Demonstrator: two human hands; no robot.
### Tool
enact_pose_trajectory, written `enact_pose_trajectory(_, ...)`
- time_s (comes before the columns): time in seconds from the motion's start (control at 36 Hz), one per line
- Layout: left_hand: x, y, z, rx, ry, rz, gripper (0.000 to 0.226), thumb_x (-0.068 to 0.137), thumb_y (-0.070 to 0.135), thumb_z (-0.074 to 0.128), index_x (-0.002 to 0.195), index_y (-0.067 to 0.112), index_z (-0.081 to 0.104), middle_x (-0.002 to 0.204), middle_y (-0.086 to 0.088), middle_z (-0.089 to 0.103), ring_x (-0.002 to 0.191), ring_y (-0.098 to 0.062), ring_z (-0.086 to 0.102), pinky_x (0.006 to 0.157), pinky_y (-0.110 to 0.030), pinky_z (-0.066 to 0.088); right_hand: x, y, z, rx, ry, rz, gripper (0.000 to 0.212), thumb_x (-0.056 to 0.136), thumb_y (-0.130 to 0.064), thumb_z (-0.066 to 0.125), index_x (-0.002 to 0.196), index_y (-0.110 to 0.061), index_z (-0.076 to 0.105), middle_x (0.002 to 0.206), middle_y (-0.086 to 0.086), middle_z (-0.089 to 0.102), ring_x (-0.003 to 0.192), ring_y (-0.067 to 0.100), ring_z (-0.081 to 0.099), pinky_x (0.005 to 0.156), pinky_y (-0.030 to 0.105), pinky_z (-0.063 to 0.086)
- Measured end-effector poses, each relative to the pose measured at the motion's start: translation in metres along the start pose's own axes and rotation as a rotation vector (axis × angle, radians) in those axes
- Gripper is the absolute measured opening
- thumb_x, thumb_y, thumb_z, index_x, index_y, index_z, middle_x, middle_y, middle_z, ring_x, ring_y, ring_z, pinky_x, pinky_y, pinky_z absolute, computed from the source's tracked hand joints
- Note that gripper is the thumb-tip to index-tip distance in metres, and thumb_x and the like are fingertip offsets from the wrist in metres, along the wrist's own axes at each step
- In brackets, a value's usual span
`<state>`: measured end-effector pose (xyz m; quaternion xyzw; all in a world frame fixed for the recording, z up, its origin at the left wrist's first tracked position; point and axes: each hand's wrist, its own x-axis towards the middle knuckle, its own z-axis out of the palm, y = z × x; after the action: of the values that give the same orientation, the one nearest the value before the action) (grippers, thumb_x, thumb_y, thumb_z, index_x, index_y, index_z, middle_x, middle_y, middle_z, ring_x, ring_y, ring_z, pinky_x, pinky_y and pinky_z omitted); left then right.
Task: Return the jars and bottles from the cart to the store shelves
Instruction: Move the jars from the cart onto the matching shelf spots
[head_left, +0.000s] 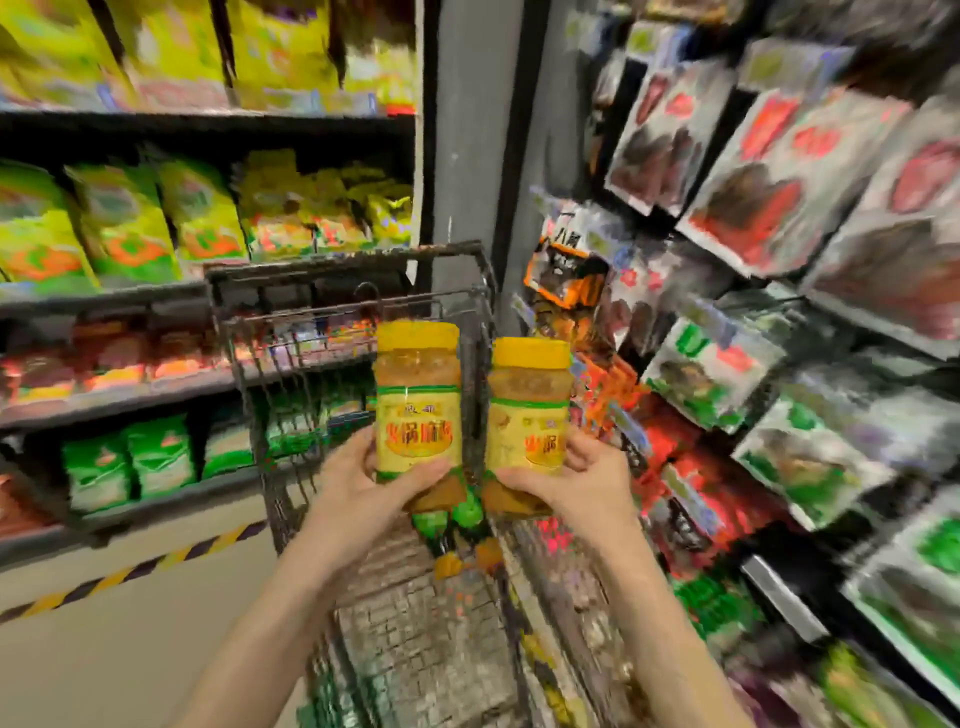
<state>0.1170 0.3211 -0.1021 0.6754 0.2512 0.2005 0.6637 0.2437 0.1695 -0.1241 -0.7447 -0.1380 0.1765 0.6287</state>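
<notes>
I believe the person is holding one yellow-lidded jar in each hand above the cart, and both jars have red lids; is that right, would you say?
Not quite: the contradiction is the red. In the head view, the left hand holds one jar and the right hand holds another jar above the cart, but both lids are yellow, not red.

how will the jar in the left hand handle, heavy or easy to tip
The jar looks filled nearly to its yellow lid, so probably heavy for its size. It seems rigid, not floppy. The left hand grips only its lower part, so it may tip if the grip loosens.
</notes>
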Motion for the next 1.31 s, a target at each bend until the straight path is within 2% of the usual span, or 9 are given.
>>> enact_pose_trajectory(0.17, -0.04, 0.045, 0.05, -0.021, -0.214, 0.135, 0.04, 0.071, -0.004, 0.072, 0.107, 0.005, 0.059, 0.09, 0.0, 0.069, 0.068, 0.004, 0.066, 0.077, -0.02, 0.056, -0.088, -0.038, -0.082, -0.038, 0.271, -0.112, 0.052, 0.041, -0.021, 0.092, 0.088, -0.022, 0.069, 0.084, -0.008, 0.073, 0.076, 0.004, 0.069, 0.071, 0.023, 0.055)
enact_pose_trajectory(0.22, -0.057, 0.06, 0.074, -0.029, -0.313, 0.174, 0.042, 0.07, 0.0, 0.073, 0.11, 0.003, 0.059, 0.093, -0.003, 0.07, 0.071, 0.001, 0.068, 0.071, -0.018, 0.057, -0.12, -0.05, -0.111, -0.057, 0.384, -0.126, 0.066, 0.034, -0.035, 0.09, 0.095, -0.019, 0.069, 0.091, -0.006, 0.074, 0.084, 0.009, 0.07, 0.077, 0.027, 0.056)
enact_pose_trajectory(0.36, -0.11, 0.095, 0.141, -0.05, -0.526, 0.284, 0.034, 0.072, -0.004, 0.072, 0.103, 0.006, 0.06, 0.088, -0.003, 0.069, 0.064, 0.006, 0.066, 0.057, -0.008, 0.049, -0.203, -0.069, -0.18, -0.083, 0.631, -0.19, 0.045, 0.05, -0.015, 0.091, 0.086, -0.022, 0.065, 0.083, -0.012, 0.069, 0.077, 0.007, 0.067, 0.075, 0.026, 0.055)
enact_pose_trajectory(0.44, -0.145, 0.109, 0.18, -0.063, -0.655, 0.307, 0.039, 0.07, 0.004, 0.076, 0.106, 0.006, 0.062, 0.093, -0.004, 0.071, 0.073, -0.003, 0.069, 0.064, -0.014, 0.055, -0.256, -0.074, -0.216, -0.102, 0.776, -0.193, 0.057, 0.047, -0.026, 0.091, 0.098, -0.017, 0.067, 0.088, -0.008, 0.072, 0.085, 0.009, 0.067, 0.078, 0.026, 0.055)
enact_pose_trajectory(0.61, -0.237, 0.13, 0.258, -0.104, -0.923, 0.294, 0.058, 0.048, 0.029, 0.082, 0.101, 0.019, 0.064, 0.094, 0.003, 0.073, 0.082, -0.005, 0.07, 0.073, -0.022, 0.054, -0.374, -0.075, -0.282, -0.142, 1.014, -0.224, 0.047, 0.05, -0.018, 0.09, 0.094, -0.02, 0.07, 0.088, -0.007, 0.074, 0.083, 0.007, 0.07, 0.078, 0.03, 0.057)
enact_pose_trajectory(0.75, -0.329, 0.13, 0.315, -0.148, -1.102, 0.293, 0.042, 0.058, 0.017, 0.083, 0.093, 0.028, 0.063, 0.087, 0.011, 0.073, 0.082, -0.002, 0.069, 0.069, -0.017, 0.055, -0.478, -0.067, -0.331, -0.149, 1.164, -0.193, 0.05, 0.051, -0.017, 0.089, 0.097, -0.014, 0.07, 0.09, -0.001, 0.075, 0.085, 0.011, 0.071, 0.08, 0.037, 0.058)
enact_pose_trajectory(0.89, -0.427, 0.126, 0.365, -0.182, -1.23, 0.258, 0.067, 0.039, 0.036, 0.082, 0.102, 0.024, 0.063, 0.098, 0.008, 0.072, 0.09, -0.008, 0.069, 0.078, -0.026, 0.054, -0.578, -0.057, -0.376, -0.213, 1.299, -0.172, 0.042, 0.051, -0.016, 0.09, 0.087, -0.022, 0.069, 0.087, -0.005, 0.075, 0.083, 0.01, 0.071, 0.079, 0.038, 0.058)
enact_pose_trajectory(1.03, -0.516, 0.119, 0.408, -0.21, -1.355, 0.247, 0.044, 0.057, 0.014, 0.084, 0.094, 0.027, 0.063, 0.095, 0.009, 0.071, 0.083, -0.003, 0.069, 0.065, -0.015, 0.054, -0.667, -0.041, -0.406, -0.271, 1.431, -0.194, 0.04, 0.052, -0.012, 0.089, 0.083, -0.027, 0.069, 0.079, -0.014, 0.075, 0.078, 0.008, 0.071, 0.073, 0.032, 0.058)
enact_pose_trajectory(1.31, -0.647, 0.121, 0.472, -0.208, -1.596, 0.254, 0.041, 0.063, 0.005, 0.082, 0.093, 0.026, 0.062, 0.094, 0.009, 0.071, 0.086, -0.006, 0.069, 0.078, -0.027, 0.055, -0.8, -0.021, -0.435, -0.261, 1.703, -0.154, 0.044, 0.05, -0.02, 0.089, 0.09, -0.022, 0.07, 0.084, -0.006, 0.076, 0.083, 0.012, 0.071, 0.071, 0.03, 0.056)
